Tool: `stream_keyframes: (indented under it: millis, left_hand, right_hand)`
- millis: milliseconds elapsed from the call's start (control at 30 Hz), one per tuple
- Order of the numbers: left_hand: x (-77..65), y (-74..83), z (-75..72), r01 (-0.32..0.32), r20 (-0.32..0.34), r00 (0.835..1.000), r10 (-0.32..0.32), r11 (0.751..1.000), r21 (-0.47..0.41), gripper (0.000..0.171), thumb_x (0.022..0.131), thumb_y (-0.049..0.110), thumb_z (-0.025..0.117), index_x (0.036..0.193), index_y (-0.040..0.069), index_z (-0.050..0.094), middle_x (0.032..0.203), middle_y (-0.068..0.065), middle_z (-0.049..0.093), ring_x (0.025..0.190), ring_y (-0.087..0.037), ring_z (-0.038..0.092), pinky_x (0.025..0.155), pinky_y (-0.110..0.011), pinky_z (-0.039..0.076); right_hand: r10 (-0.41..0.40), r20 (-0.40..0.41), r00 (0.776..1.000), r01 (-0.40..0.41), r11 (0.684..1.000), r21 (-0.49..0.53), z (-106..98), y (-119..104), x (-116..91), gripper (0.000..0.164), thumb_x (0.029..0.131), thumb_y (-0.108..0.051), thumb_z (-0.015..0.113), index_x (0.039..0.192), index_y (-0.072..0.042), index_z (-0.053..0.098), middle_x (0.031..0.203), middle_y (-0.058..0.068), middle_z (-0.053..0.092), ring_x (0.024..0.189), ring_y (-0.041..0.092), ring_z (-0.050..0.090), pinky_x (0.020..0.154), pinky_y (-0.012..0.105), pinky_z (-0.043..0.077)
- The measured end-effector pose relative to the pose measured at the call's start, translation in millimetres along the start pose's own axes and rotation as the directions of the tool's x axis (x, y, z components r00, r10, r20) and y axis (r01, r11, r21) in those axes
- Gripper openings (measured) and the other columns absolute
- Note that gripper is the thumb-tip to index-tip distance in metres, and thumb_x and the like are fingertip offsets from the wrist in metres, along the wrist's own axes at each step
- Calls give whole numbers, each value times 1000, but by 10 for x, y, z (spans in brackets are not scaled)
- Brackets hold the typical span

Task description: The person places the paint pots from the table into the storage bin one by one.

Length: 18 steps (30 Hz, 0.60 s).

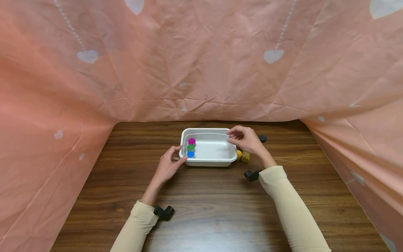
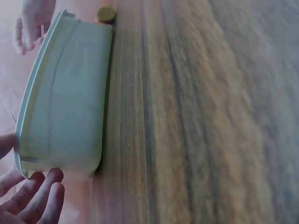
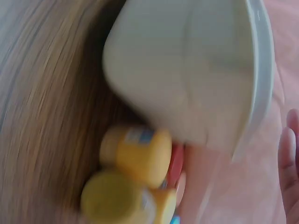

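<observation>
A white plastic tub (image 1: 207, 163) stands on the table, with a magenta-lidded jar (image 1: 191, 141), a green-lidded jar (image 1: 190, 147) and a blue-lidded jar (image 1: 190, 154) lined up along its left inner end. My left hand (image 1: 168, 164) grips the tub's left front corner; in the left wrist view the thumb lies at the rim and the fingers (image 2: 35, 196) curl below it. Above the tub's right end, my right hand (image 1: 247, 140) has thumb and fingers bent apart, with nothing visible between them. Its fingertips (image 3: 287, 144) show at the edge of the right wrist view.
Beside the tub's right end are a yellow jar (image 1: 239, 155) and a mustard-lidded jar (image 1: 245, 156). The right wrist view adds a red lid (image 3: 175, 163) behind them. A dark-lidded jar (image 1: 262, 138) sits farther right. Peach cloth (image 1: 204, 70) hangs behind and along both sides.
</observation>
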State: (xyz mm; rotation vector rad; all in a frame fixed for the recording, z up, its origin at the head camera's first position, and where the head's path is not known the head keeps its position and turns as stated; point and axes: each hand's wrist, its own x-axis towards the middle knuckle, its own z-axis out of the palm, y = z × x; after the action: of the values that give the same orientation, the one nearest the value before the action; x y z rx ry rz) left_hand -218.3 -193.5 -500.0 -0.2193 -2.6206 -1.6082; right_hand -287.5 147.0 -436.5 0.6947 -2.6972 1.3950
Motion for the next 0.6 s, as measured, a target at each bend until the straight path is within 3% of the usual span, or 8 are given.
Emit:
stream_keyframes:
  millis: [167, 433, 600]
  left_hand:
    - [-13, 35, 6, -3, -21, 1000, 3, 1000, 29, 50, 96, 19, 77, 140, 1, 60, 118, -19, 65, 98, -29, 71, 82, -37, 60]
    - [-34, 48, 2, -6, -34, 999, 7, 1000, 26, 50, 93, 15, 79, 137, 0, 60, 110, -19, 65, 94, -26, 69, 76, -25, 55]
    - [-35, 50, -3, -18, -29, 999, 19, 1000, 18, 50, 93, 15, 79, 137, -1, 59, 110, -19, 65, 93, -26, 69, 74, -22, 54]
  right_hand:
    - [60, -39, 997, -63, 996, -68, -176, 256, -87, 26, 93, -12, 78, 115, 2, 72, 102, 16, 74, 90, 22, 67, 80, 31, 54]
    - [194, -84, 978, -203, 972, -117, -308, 620, -243, 31, 97, -17, 75, 122, 2, 70, 113, 21, 72, 100, 34, 68, 84, 26, 54]
    - [237, -90, 967, -247, 960, -133, -268, 735, -284, 34, 99, -18, 72, 127, 2, 68, 117, 24, 71, 106, 38, 69, 92, 44, 57]
